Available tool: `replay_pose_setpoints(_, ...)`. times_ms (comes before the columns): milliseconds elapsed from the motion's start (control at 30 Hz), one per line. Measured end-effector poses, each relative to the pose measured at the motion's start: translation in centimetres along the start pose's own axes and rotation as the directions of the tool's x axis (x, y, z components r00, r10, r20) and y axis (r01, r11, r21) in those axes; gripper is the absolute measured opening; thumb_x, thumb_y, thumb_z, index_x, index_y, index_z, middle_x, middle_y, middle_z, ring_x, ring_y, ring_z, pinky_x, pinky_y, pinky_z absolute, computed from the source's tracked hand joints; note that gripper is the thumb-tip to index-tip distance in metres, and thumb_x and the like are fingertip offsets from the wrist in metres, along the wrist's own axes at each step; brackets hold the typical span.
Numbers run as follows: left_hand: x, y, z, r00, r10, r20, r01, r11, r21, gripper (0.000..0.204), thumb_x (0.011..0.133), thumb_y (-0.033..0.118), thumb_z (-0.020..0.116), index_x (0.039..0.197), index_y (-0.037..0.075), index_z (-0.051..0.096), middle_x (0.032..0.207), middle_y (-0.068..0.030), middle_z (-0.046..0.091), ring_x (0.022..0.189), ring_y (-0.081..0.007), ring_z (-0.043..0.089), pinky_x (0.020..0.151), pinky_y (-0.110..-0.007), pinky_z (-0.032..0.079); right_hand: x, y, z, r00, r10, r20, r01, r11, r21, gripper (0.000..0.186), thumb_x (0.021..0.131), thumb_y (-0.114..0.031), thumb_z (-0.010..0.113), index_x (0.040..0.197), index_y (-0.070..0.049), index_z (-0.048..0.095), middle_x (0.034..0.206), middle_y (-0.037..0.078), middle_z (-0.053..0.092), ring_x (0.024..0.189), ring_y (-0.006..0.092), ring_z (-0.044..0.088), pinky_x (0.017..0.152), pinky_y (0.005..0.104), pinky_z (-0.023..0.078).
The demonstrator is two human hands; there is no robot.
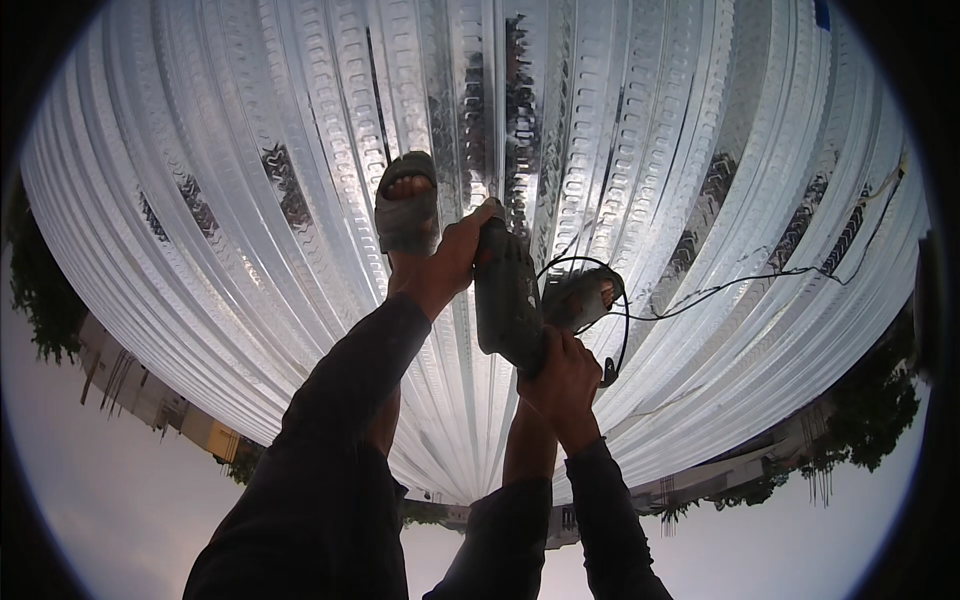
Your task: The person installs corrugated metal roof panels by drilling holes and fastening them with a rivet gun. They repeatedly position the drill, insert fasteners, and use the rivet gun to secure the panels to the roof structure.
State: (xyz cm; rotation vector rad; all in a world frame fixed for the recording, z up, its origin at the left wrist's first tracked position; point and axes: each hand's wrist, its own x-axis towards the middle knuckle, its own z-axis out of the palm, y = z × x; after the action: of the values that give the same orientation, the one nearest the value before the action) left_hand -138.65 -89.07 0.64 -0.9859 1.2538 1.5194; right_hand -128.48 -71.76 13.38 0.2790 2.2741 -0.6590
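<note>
A dark corded power drill points down and away from me at the ribbed metal decking. My left hand is closed around the drill's front end, near the chuck. At its rear, my right hand is wrapped around the handle. Where the drill's tip meets the metal sheet is too dark and small to make out. A black power cord loops beside my right hand and runs off to the right over the ribs.
My feet stand on the ribs, in a left sandal and a right sandal, either side of the drill. Dark shiny patches mark some troughs. Trees and low buildings show beyond the decking's edge. A blue thing is at the far right.
</note>
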Motion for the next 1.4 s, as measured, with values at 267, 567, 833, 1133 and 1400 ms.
replay_pose_setpoints(267,-7.8,2.3,3.5,0.881,-0.471,0.036,0.458,0.834,-0.307,0.036,0.083,0.021,0.079,0.109,-0.001,0.066,0.089,-0.0096,0.07,0.073,-0.0229,0.071,0.066,-0.032,0.058,1.4,-1.8,-2.0,0.999,-0.02,0.051,0.025,0.994,-0.109,0.033,0.063,-0.014,0.072,0.094,-0.006,0.063,0.081,0.009,0.06,0.072,0.0309,0.067,0.062,0.0436,0.053)
replay_pose_setpoints(567,-7.4,2.6,2.6,0.945,-0.315,0.084,0.326,0.894,-0.307,0.035,0.079,0.014,0.079,0.102,-0.009,0.066,0.089,-0.0145,0.07,0.072,-0.0239,0.072,0.064,-0.033,0.06,2.4,-2.9,-2.4,0.986,0.068,0.153,-0.046,0.989,-0.143,0.034,0.057,-0.013,0.073,0.088,-0.003,0.063,0.081,0.015,0.066,0.066,0.0363,0.069,0.06,0.0454,0.057)
replay_pose_setpoints(833,-8.8,5.9,4.4,0.956,-0.292,0.031,0.287,0.903,-0.319,0.029,0.083,0.015,0.077,0.103,-0.003,0.067,0.089,-0.0114,0.071,0.075,-0.0226,0.073,0.067,-0.034,0.06,3.8,-2.5,-4.6,0.976,0.06,0.207,-0.032,0.99,-0.135,0.032,0.057,-0.015,0.073,0.085,-0.003,0.063,0.08,0.017,0.067,0.064,0.0361,0.069,0.058,0.0462,0.057)
replay_pose_setpoints(1133,-6.4,3.1,2.8,0.912,-0.339,0.232,0.411,0.743,-0.529,0.024,0.09,0.02,0.07,0.105,0.003,0.065,0.089,-0.0107,0.071,0.075,-0.0217,0.072,0.071,-0.035,0.062,5.6,-3.4,-7.2,0.96,-0.15,0.236,0.222,0.922,-0.317,0.014,0.067,-0.014,0.073,0.078,-0.007,0.069,0.072,0.012,0.067,0.066,0.0258,0.07,0.06,0.0376,0.053)
replay_pose_setpoints(1400,-8.3,6.0,3.5,0.951,-0.289,0.108,0.297,0.762,-0.575,0.058,0.08,0.01,0.079,0.131,0.012,0.05,0.11,-0.0138,0.066,0.097,-0.0256,0.069,0.086,-0.037,0.058,8.4,-5.5,-9.6,0.928,-0.207,0.31,0.318,0.873,-0.369,0.012,0.071,-0.019,0.076,0.079,-0.011,0.073,0.073,0.006,0.07,0.075,0.023,0.072,0.062,0.0376,0.053)
